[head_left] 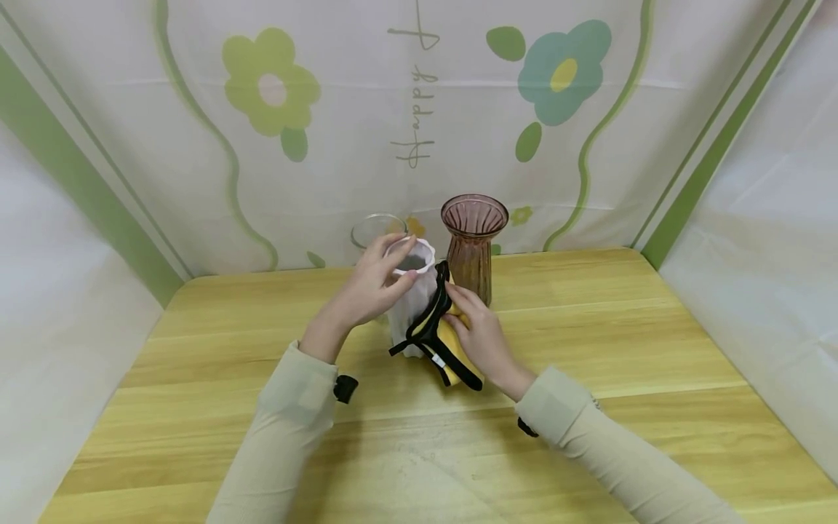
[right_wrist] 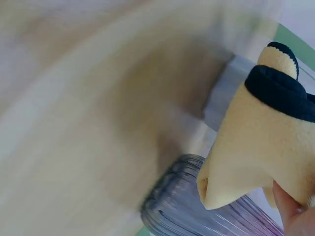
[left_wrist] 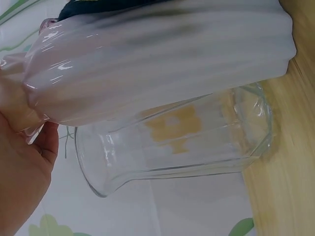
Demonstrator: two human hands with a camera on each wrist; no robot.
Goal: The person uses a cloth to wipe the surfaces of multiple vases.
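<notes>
A white fluted vase [head_left: 412, 309] with a pinkish sheen stands upright near the middle of the table. My left hand [head_left: 372, 285] grips it at the wavy rim, fingers over the far side and thumb at the near side. Against the vase's right side hangs a yellow cloth [head_left: 452, 346] with black edging, a black strap and a small white tag. My right hand [head_left: 484, 336] pinches this cloth along its upper right edge. In the right wrist view the cloth [right_wrist: 256, 142] looks soft and folded over, with fingertips at its lower corner.
A ribbed purple-pink glass vase [head_left: 471, 255] stands just behind the right hand. Behind the white vase is a clear glass vase [left_wrist: 172, 137], mostly hidden in the head view. The wood-grain table [head_left: 589, 451] meets a flower-printed curtain [head_left: 353, 109] at the back.
</notes>
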